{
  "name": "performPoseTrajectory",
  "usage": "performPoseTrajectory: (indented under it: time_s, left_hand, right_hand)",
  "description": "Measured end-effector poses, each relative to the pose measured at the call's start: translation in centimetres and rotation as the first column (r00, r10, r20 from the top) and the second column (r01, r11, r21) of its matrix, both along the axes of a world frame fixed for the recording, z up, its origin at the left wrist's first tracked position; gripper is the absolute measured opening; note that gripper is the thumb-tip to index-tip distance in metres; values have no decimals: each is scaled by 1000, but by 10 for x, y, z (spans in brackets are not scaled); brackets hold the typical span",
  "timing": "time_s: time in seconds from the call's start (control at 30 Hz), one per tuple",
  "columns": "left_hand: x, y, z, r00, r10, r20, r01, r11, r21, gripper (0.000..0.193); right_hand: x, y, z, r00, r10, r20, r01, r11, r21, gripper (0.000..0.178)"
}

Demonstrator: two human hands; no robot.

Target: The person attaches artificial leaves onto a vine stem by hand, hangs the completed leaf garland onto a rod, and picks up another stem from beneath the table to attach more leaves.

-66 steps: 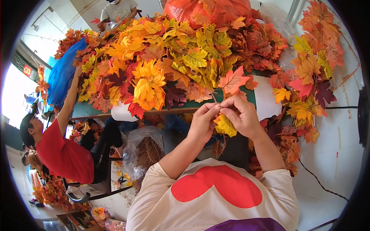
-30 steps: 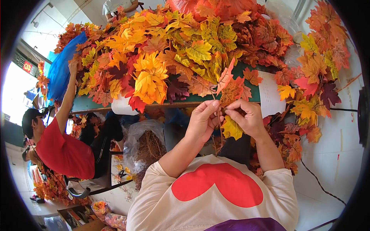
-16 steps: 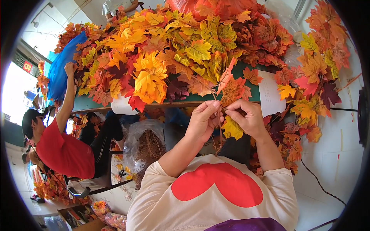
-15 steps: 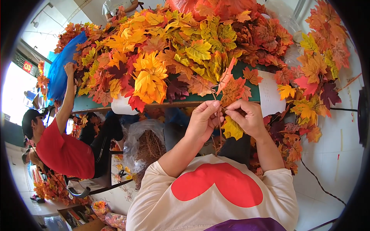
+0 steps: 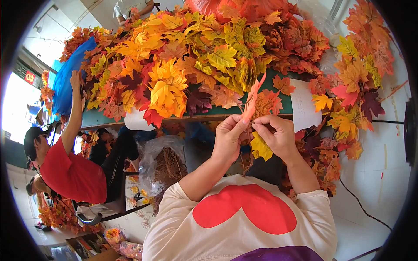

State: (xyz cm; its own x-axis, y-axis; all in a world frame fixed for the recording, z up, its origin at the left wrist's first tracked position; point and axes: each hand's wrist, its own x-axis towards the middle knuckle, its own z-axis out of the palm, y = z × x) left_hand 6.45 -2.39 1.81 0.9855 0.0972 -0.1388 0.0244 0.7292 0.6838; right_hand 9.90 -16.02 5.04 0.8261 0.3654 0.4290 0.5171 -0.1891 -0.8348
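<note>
Close in front of my chest, both hands meet on a thin brown stem of an artificial maple leaf garland. My left hand [image 5: 230, 134] pinches the stem just below a pinkish-red leaf [image 5: 251, 101]. My right hand [image 5: 277, 135] has thumb and forefinger pressed together beside it, under an orange-brown leaf [image 5: 263, 107]; its fingertips cover whatever small part they grip. A yellow leaf [image 5: 260, 147] hangs below, between the hands. The lower end of the stem [image 5: 247, 164] trails down toward my shirt.
A green table [image 5: 102, 120] bears heaped autumn leaves [image 5: 170, 82] and white paper [image 5: 306, 104]. A plastic bag of brown stems [image 5: 167, 163] stands below. On the left, a person in a red shirt [image 5: 76, 176] reaches to a blue bag [image 5: 72, 82]. More leaf garlands [image 5: 348, 113] hang at right.
The pinkish-red leaf has turned and come lower, against my left fingertips. My right hand has shifted slightly left, closer to my left hand.
</note>
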Motion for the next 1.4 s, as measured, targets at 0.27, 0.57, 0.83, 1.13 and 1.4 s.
performPoseTrajectory:
  time_s: [0.27, 0.57, 0.83, 1.13, 1.4]
  left_hand:
    - [1, -1, -6, 999, 38, 36, -42, 992, 122, 10]
    - [-1, -7, -8, 998, 56, -42, -57, 998, -13, 8]
    - [-4, -10, -20, 1000, 24, -3, -24, 1000, 6, 3]
    - [-8, -17, -21, 991, 76, 111, -84, 994, 66, 7]
    - [-7, -15, -22, 996, 29, 86, -34, 998, 61, 6]
  right_hand:
    - [-8, 5, -2, 991, -90, 94, 95, 994, -52, 10]
    - [-9, 6, -14, 962, -116, 248, 127, 992, -30, 12]
    - [-18, 4, -14, 978, -148, 149, 157, 986, -51, 9]
    - [-21, 4, -13, 977, -167, 133, 177, 982, -69, 7]
    - [-24, 0, -10, 985, -171, -9, 171, 984, -45, 7]
